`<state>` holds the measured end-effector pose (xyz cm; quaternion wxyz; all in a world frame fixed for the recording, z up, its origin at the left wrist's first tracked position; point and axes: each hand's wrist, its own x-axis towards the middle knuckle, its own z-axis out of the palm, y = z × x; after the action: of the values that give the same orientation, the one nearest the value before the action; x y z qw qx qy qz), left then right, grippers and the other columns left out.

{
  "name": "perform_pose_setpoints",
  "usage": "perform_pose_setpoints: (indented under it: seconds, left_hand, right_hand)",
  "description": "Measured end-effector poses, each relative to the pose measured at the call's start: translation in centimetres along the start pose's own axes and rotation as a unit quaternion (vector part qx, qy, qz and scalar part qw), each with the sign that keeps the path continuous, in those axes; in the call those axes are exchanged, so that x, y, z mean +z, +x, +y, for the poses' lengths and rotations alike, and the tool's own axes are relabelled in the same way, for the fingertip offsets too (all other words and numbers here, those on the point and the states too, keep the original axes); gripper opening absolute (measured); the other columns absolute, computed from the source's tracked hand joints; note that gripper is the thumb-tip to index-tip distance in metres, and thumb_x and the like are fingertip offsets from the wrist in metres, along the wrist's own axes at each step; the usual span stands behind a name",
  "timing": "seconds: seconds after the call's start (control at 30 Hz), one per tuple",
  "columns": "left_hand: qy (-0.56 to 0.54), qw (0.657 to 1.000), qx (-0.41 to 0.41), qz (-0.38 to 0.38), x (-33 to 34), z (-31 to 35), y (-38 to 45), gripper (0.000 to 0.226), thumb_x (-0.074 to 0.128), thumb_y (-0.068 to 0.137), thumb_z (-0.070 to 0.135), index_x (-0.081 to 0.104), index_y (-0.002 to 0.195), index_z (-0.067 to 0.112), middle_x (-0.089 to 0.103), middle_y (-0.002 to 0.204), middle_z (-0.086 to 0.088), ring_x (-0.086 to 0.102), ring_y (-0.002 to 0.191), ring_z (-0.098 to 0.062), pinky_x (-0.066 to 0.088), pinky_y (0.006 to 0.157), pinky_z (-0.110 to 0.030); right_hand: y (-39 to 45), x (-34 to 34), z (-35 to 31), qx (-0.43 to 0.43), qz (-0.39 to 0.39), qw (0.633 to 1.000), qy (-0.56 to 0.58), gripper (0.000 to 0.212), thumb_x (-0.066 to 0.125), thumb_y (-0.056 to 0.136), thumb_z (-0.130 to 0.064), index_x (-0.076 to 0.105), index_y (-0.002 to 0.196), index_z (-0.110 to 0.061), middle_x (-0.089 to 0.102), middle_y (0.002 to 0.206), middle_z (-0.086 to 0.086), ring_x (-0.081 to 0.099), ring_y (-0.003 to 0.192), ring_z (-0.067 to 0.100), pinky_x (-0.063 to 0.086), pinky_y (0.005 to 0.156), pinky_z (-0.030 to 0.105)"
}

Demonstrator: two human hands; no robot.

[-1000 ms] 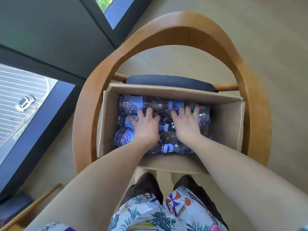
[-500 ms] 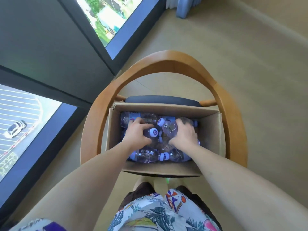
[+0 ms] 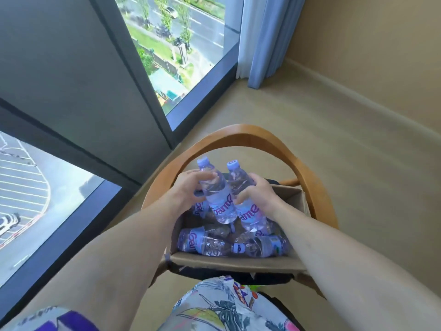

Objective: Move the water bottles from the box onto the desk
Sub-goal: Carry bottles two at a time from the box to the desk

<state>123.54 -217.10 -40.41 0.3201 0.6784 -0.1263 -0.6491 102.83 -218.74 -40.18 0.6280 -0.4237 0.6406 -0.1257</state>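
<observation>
Cardboard box (image 3: 238,260): open-topped, sits on seat of a wooden chair (image 3: 241,132) w/ curved back, right in front of the person.
Left hand (image 3: 188,187): fingers curled round upper body of one water bottle (image 3: 214,189), cap up, tilted a bit left; a further blue-label bottle shows just below this hand, can't tell if it's also held.
Right hand (image 3: 256,193): fingers wrapped round a second bottle (image 3: 241,187), cap up, nearly upright. The 2 bottles touch side by side between the hands.
Lifted pair: raised clear of the pile, bases over the box opening, not yet carried off.
Still in box: several bottles lying on their sides, e.g. one at front-left (image 3: 202,242) and one at front-right (image 3: 260,246); more underneath, exact count not readable thru the clear plastic.
Desk: not in view, so can't say if any bottles are on it already.
Progress (judgement): early-to-mid. Box looks well stocked, so most of the job seems left; this load is only at the lift stage.
Left to do: turn twd the desk, set the 2 down, come back for the rest, prob. several more trips at 2 or so per go.
Surroundings: tall window (image 3: 181,51) w/ street below at left-front, blue curtain (image 3: 265,37) in the corner, beige floor.
Risk (judgement): slick plastic, hands high on the bottles; one could slip.
</observation>
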Motion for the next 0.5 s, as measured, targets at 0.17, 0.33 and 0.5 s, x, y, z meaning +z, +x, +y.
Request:
perform_pose_setpoints:
  seconds: [0.17,0.33,0.5]
  left_hand:
    - [-0.062,0.998,0.014,-0.009,0.2,2.8,-2.0,0.038,0.084,0.080,0.030,0.075,0.112,0.013,0.078,0.109,-0.013,0.073,0.098,-0.029,0.059,0.082,-0.043]
    - [-0.143,0.987,0.022,-0.064,0.2,4.6,-4.9,0.033,0.066,0.094,0.041,0.063,0.109,0.011,0.073,0.107,-0.011,0.070,0.098,-0.030,0.055,0.099,-0.049]
    - [-0.239,0.963,0.051,-0.114,-0.5,7.0,-9.4,0.042,0.063,0.095,0.050,0.056,0.078,0.013,0.061,0.075,-0.006,0.059,0.065,-0.023,0.056,0.069,-0.035]
  right_hand:
    - [-1.8,0.0,-3.6,0.032,-0.112,0.976,0.185,0.043,0.077,0.066,-0.022,0.068,0.106,-0.007,0.071,0.106,0.024,0.072,0.088,0.039,0.059,0.083,0.049]
    - [-3.2,-0.3,-7.7,0.023,-0.163,0.941,0.296,0.047,0.090,0.071,-0.046,0.076,0.095,-0.008,0.075,0.095,0.016,0.074,0.088,0.033,0.058,0.084,0.050]
    - [-5.2,-0.4,-12.4,-0.004,-0.210,0.940,0.268,0.072,0.100,0.058,-0.042,0.062,0.110,-0.010,0.073,0.095,0.015,0.073,0.087,0.034,0.057,0.084,0.050]
